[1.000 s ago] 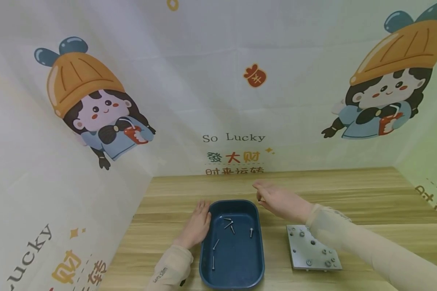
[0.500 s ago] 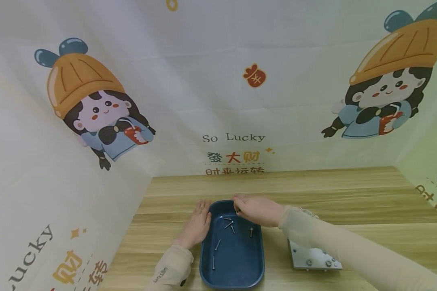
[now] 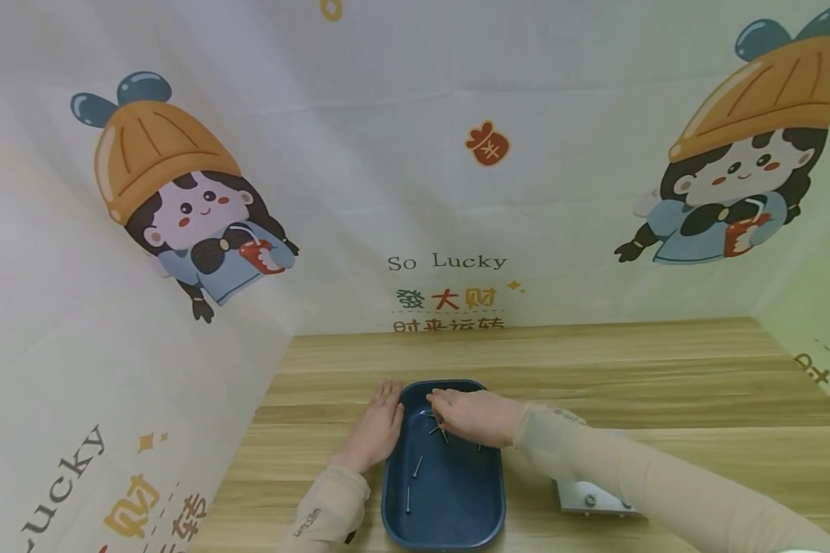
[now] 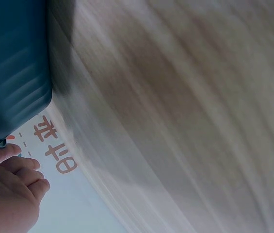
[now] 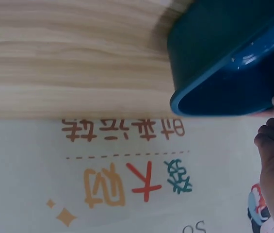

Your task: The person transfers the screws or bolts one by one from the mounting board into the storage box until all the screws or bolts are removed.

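Observation:
Several small metal screws [image 3: 418, 466] lie in a dark blue rectangular tray [image 3: 456, 511] on the table in the head view. Along the tray's left rim rests my left hand [image 3: 373, 430], its fingers stretched forward. In the left wrist view its fingers [image 4: 27, 177] show at the tray's corner. My right hand [image 3: 473, 415] reaches over the tray's far end, fingertips bent down close above a small cluster of screws. The right wrist view shows its loosely bent fingers [image 5: 271, 138] beyond the tray's rim; nothing held is visible there.
A silver metal plate [image 3: 581, 495] with bolts set in it lies right of the tray, partly covered by the right sleeve [image 3: 636, 468]. Beneath is a wood-grain table [image 3: 318, 357]. Printed cloth [image 3: 360, 192] hangs around the back and sides.
My right hand has moved left and nearer, from beyond the tray's right corner to above the screws inside it. My left hand has stayed at the rim.

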`<state>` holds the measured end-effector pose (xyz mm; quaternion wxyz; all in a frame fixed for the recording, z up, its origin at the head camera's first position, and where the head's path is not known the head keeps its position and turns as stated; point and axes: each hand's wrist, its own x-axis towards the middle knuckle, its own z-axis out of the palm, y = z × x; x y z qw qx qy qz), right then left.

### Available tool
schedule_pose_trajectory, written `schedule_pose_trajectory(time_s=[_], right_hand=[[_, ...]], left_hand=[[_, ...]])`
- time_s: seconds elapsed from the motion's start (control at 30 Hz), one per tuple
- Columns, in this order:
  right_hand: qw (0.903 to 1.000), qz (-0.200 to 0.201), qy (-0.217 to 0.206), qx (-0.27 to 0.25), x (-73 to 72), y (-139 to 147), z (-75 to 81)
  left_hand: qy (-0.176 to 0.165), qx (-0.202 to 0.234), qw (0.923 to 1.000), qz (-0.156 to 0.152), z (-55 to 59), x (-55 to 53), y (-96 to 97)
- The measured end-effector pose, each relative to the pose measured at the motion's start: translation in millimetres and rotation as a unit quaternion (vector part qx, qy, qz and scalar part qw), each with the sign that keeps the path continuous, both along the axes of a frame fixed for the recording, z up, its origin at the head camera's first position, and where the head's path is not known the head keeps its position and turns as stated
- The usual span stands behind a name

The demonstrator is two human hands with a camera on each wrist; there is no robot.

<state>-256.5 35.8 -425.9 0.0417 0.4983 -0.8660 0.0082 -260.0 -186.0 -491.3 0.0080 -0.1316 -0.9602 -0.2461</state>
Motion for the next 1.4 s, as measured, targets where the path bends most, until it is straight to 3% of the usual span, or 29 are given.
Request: schedule_pose_trajectory(time_s=[0.43, 0.73, 1.17, 1.4], right_hand=[[0.9998, -0.008, 0.009, 0.018, 3.7, 1.2, -16.3], [0.9968, -0.050, -0.048, -0.040, -0.5, 19.7, -11.7], [0.9896, -0.066, -0.021, -0.126, -1.7, 61.8, -7.6], [0.9877, -0.081, -0.016, -0.133, 4.1, 91.4, -9.4]], left_hand=[[0.005, 0.003, 1.0000, -0.001, -3.0, -1.9, 1.8], [0.013, 0.004, 0.9999, 0.000, -2.6, -1.9, 2.0], [0.016, 0.009, 0.9998, -0.003, -4.5, -1.9, 1.6], [0.020, 0.014, 0.9997, -0.004, -4.6, -2.2, 0.9]])
